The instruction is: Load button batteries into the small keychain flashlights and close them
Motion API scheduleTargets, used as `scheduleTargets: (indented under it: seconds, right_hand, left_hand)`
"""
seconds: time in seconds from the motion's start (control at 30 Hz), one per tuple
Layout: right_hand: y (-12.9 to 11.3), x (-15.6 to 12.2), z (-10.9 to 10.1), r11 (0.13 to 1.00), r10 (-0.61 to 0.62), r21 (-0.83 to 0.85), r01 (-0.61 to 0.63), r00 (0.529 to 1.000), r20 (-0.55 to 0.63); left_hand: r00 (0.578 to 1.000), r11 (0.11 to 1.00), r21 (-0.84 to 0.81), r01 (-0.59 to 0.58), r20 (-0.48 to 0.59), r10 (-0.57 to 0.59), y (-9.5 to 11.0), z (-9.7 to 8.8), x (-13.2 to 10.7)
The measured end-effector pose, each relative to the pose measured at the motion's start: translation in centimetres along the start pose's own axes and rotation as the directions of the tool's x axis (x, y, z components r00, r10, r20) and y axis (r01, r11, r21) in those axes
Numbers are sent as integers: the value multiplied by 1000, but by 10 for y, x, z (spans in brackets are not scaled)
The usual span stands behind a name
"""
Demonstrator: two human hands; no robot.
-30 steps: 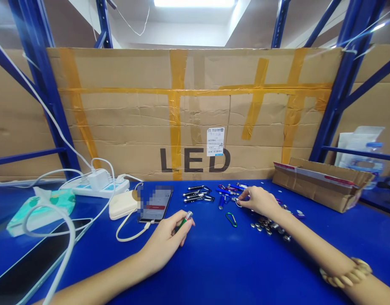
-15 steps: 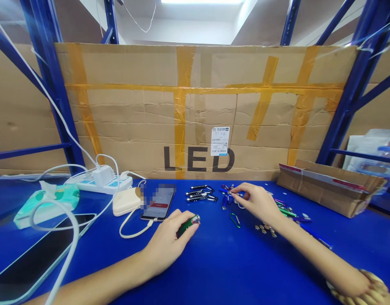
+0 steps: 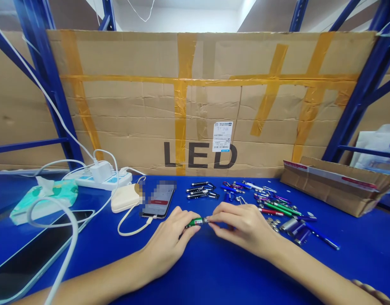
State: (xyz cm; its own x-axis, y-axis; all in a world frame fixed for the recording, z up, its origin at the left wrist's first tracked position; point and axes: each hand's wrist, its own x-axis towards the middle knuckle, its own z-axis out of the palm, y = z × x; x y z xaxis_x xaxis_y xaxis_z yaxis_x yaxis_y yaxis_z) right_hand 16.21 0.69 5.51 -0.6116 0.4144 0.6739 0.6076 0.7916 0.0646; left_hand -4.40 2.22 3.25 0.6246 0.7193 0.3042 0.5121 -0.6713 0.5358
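My left hand [image 3: 169, 242] holds a small green metal torch [image 3: 196, 222] in its fingertips, just above the blue tabletop [image 3: 350, 267]. My right hand [image 3: 244, 228] comes in from the right, its thumb and fingers pinching the silver end of that torch. Behind the hands lie a row of black mini torches [image 3: 199, 190] and a tangle of coloured carabiners [image 3: 234, 190]. Further right are green and red torches [image 3: 279, 208], small button batteries [image 3: 272, 223] and several silver-and-blue cylinders [image 3: 293, 231].
A phone with a blurred screen [image 3: 158, 201] is wired to a cream power bank [image 3: 125, 198]. Further left are a power strip [image 3: 99, 180], a tissue pack [image 3: 44, 204] and a dark tablet [image 3: 32, 250]. A cardboard box lid [image 3: 336, 186] stands back right against blue shelving.
My right hand has moved left from the carabiners to the green torch. The torch now lies level between both hands. The view has tilted, showing more parts at right.
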Motion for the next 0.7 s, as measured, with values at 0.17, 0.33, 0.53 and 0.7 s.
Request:
scheduleTargets:
  seconds: [0.17, 0.33, 0.53, 0.7]
  right_hand:
    - [0, 0, -2, 1000, -3, 4, 2, 997, 75]
    - [2, -1, -1, 982, 72, 168, -90, 992, 106]
    - [-1, 0, -1, 961, 140, 215, -172, 978, 155]
    - [-4, 0, -3, 980, 114, 140, -142, 975, 189]
  left_hand:
    - [1000, 1000, 7, 2, 29, -3, 0, 0, 1]
    - [999, 1000, 18, 15, 48, -16, 1, -1, -1]
    - [997, 999, 44, -19, 79, 16, 3, -1, -3]
    - [993, 994, 89, -64, 106, 54, 3, 1, -6]
